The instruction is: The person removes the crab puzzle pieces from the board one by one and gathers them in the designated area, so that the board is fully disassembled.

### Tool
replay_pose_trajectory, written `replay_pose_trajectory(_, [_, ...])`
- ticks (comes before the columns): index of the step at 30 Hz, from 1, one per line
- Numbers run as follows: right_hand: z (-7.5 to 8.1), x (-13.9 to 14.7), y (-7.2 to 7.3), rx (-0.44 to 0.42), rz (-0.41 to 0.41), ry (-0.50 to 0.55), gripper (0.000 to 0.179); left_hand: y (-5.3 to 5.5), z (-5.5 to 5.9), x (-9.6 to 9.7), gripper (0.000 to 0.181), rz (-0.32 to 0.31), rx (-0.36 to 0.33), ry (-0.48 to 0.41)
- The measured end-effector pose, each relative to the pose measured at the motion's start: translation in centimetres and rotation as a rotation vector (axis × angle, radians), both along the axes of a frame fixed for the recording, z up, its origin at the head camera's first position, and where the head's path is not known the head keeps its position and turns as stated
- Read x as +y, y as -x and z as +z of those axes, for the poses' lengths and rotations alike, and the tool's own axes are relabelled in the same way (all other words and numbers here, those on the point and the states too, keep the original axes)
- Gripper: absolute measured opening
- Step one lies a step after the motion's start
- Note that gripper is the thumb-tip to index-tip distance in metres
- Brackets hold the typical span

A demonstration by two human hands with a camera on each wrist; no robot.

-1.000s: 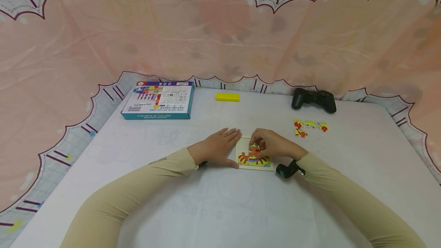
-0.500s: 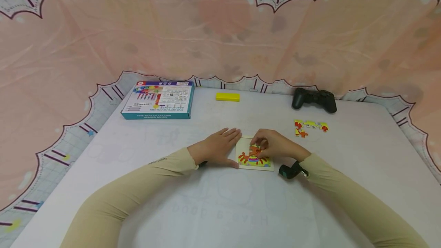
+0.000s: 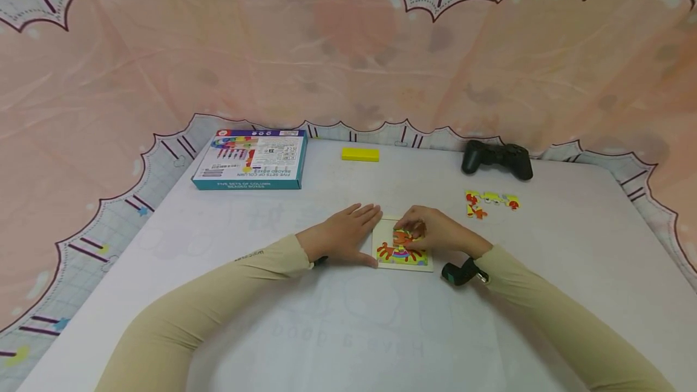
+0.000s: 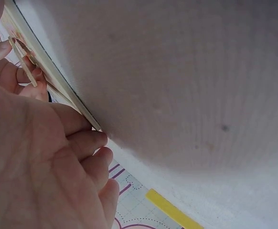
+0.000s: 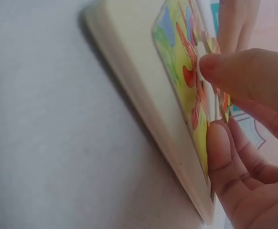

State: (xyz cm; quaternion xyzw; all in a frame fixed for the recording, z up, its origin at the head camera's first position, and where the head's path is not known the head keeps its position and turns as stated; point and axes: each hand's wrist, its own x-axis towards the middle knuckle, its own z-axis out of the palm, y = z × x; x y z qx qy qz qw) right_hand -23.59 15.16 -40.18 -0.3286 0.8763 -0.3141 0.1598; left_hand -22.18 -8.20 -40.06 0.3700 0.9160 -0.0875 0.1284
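A wooden jigsaw board with a pale frame lies in front of me, its lower part filled with a colourful picture of an orange animal. My left hand rests flat at the board's left edge, fingers spread and straight. Over the board's right half, my right hand pinches a jigsaw piece between thumb and fingers. In the left wrist view that piece shows edge-on, tilted above the board. The right wrist view has the thumb and fingers close over the picture, hiding much of the piece.
Several loose jigsaw pieces lie to the right of the board. Behind them sits a black game controller. Farther back are a yellow block and, at left, a flat teal-edged box. A patterned curtain borders the table.
My right wrist has shifted slightly to the right, while its fingers stay over the same part of the board with the jigsaw piece. My left hand has not moved.
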Motion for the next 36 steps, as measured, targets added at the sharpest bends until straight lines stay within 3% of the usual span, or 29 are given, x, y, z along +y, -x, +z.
replay_pose_trajectory(7, [0.0, 0.3, -0.2, 0.024, -0.007, 0.027, 0.036, 0.0, -0.1, 0.0, 0.105, -0.001, 0.007, 0.007])
replay_pose_trajectory(17, [0.4, 2.2, -0.2, 0.013, -0.106, 0.049, 0.04, -0.1, 0.1, 0.0, 0.105, 0.004, 0.002, -0.009])
replay_pose_trajectory(27, [1.5, 8.2, -0.2, 0.112, -0.25, 0.032, 0.043, 0.0, -0.1, -0.1, 0.104, -0.007, 0.006, -0.01])
replay_pose_trajectory(36, [1.8, 13.8, 0.4, 0.14, -0.366, -0.027, 0.041, 0.0, -0.1, -0.1, 0.104, 0.003, -0.001, -0.013])
